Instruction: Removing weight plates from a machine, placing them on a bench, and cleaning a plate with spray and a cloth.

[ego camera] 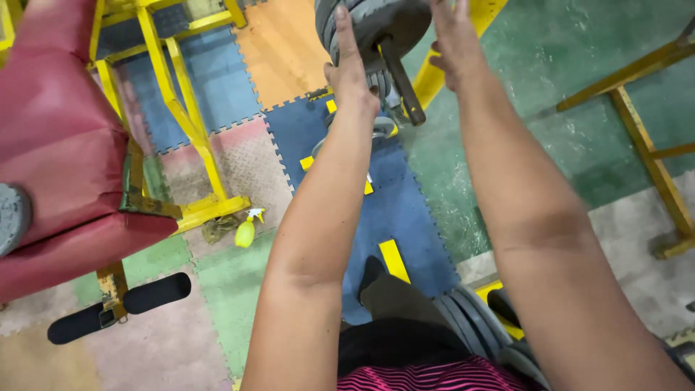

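Both hands press flat against a stack of grey weight plates at the top of the view, one palm on each side, fingers straight and together rather than curled. That stack is round, dull and rough-cast, threaded on a dark steel bar that juts down and toward the person at a slant.

Going by size, the red padded bench fills the left side, its vinyl smooth and slightly creased, bolted to a yellow steel frame with chipped paint and rust at the joints. Under everything lie interlocking foam floor mats in blue, pink, green and orange, stippled and scuffed, with toothed edges. A second yellow frame stands on worn green floor to the right. More grey plates lean stacked near the person's legs. Black foam roller pads stick out at the bench's foot. A small yellow spray bottle lies on the mats beside the frame's base.

The left hand reaches up with its forearm nearly straight, thumb tucked by the plate's rim. The right hand mirrors it, arm extended and bare, fingertips cut off by the top edge.
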